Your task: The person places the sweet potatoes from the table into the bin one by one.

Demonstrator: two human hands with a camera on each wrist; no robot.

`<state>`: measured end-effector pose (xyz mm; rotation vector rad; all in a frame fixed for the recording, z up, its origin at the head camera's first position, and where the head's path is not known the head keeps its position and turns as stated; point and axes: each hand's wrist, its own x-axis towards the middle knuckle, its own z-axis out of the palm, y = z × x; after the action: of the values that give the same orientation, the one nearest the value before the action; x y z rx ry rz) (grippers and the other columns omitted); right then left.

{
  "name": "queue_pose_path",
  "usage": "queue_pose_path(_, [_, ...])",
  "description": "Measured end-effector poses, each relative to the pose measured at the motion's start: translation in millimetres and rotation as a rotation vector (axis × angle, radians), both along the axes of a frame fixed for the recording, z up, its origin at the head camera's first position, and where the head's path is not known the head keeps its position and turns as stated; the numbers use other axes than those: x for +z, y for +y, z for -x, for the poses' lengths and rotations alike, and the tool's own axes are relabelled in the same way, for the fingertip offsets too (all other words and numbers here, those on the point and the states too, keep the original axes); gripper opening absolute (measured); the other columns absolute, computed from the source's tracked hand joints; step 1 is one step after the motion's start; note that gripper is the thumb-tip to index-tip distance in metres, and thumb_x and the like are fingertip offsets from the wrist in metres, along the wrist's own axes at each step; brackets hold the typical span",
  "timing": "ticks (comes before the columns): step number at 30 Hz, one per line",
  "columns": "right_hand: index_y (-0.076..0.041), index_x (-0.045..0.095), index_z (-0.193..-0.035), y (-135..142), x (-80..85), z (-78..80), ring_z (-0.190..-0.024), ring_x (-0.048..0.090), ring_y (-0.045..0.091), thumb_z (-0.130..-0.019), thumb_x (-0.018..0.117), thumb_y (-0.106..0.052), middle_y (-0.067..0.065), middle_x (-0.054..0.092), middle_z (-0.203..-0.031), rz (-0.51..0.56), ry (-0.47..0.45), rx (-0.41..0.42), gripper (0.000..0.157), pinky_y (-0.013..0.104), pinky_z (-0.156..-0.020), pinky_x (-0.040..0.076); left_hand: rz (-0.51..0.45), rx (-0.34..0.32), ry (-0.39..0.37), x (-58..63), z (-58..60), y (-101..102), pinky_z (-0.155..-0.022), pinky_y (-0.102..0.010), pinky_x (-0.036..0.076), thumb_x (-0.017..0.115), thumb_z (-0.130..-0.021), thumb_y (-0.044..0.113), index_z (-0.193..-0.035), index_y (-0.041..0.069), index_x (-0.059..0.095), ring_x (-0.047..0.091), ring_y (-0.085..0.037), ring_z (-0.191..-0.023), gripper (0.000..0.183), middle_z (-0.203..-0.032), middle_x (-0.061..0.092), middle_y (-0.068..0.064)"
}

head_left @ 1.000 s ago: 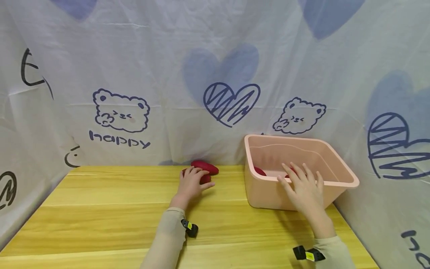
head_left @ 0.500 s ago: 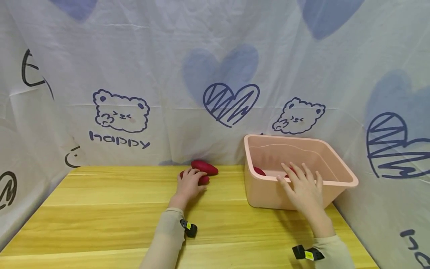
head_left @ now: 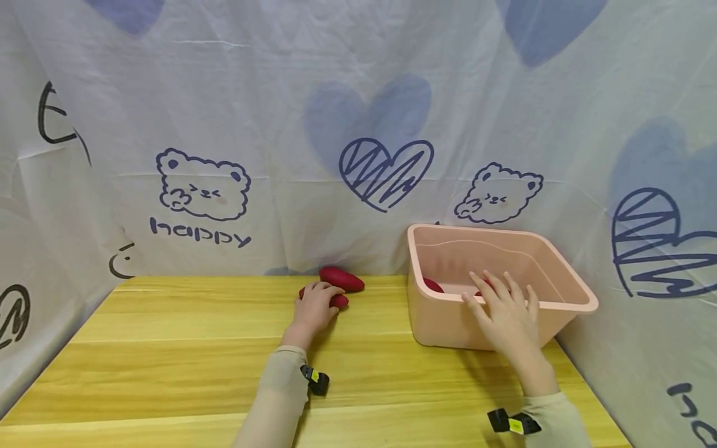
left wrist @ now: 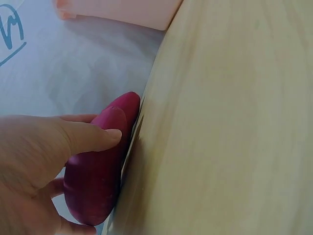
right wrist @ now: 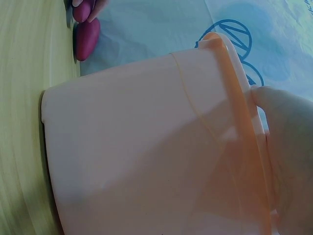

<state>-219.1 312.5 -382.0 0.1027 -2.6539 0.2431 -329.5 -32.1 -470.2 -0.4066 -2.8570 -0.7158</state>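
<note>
Left hand (head_left: 313,309): thumb drawn in since a second ago — you grip the nearer red oblong (left wrist: 93,181).
Right hand (head_left: 508,318): your fingers spread at the pink bin (head_left: 448,323)'s rim.

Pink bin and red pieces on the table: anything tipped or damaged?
Nothing stands out: the pink bin stands upright; the red piece in the left hand and the other red piece behind it show no visible damage.
</note>
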Motion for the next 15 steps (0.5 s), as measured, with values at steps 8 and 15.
queue_pose_path(8, [-0.021,0.045,-0.146,-0.3,0.2,-0.2,-0.142,0.026,0.044,-0.099,0.038,-0.057,0.015,0.043,-0.15,-0.002,-0.003,-0.002,0.059,0.068,-0.113,0.007,-0.006,0.009,0.005,-0.4,-0.5,-0.1,-0.093,-0.071,0.04,0.071,-0.089,0.019,-0.122,0.024,0.067,0.042,-0.037,-0.131,0.034,-0.132,0.059,-0.007])
queue_pose_path(15, [-0.021,0.045,-0.145,-0.6,0.9,0.0,-0.141,0.026,0.044,-0.099,0.039,-0.057,0.015,0.043,-0.15,0.001,-0.002,-0.003,0.059,0.068,-0.113,0.007,-0.013,0.022,0.047,6.3,-2.7,1.4,-0.093,-0.067,0.042,0.071,-0.089,0.025,-0.122,0.026,0.067,0.044,-0.035,-0.131,0.033,-0.13,0.059,-0.004])
